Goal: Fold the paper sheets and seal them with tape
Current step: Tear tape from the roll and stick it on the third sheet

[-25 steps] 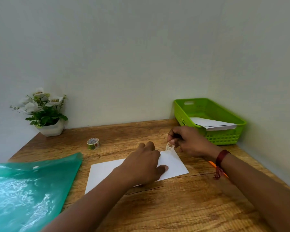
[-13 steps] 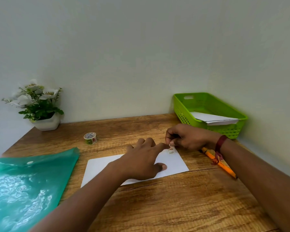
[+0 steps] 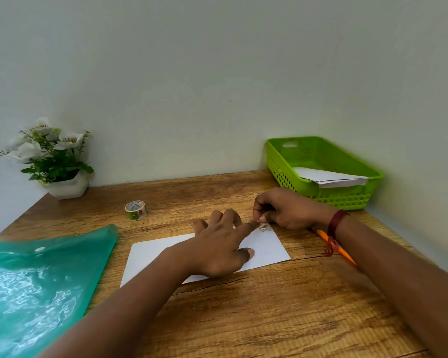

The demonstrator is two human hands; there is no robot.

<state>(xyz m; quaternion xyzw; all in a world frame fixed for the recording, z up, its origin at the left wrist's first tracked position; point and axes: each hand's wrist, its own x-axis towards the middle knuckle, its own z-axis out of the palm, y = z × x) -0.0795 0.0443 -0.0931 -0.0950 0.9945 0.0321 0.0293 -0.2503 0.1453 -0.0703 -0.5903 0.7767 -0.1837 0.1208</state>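
Observation:
A folded white paper sheet point(image 3: 267, 248) lies flat on the wooden table point(image 3: 269, 306). My left hand point(image 3: 217, 248) rests on it, fingers spread, its index fingertip pressing at the sheet's far right corner. A small patterned piece of tape point(image 3: 263, 227) sits on that corner. My right hand point(image 3: 282, 209), fingers curled, pinches the tape's far end at the paper's edge. The roll of patterned tape point(image 3: 135, 210) stands on the table to the left, apart from both hands.
A green basket point(image 3: 347, 198) with folded white sheets inside stands at the back right by the wall. An orange pencil point(image 3: 339, 250) lies under my right wrist. A green plastic folder point(image 3: 36, 280) covers the left front. A potted white flower point(image 3: 55, 161) stands back left.
The tape piece, held up above the corner a second ago, now lies down on the paper. My left index finger has stretched out onto it. The pencil has come into sight.

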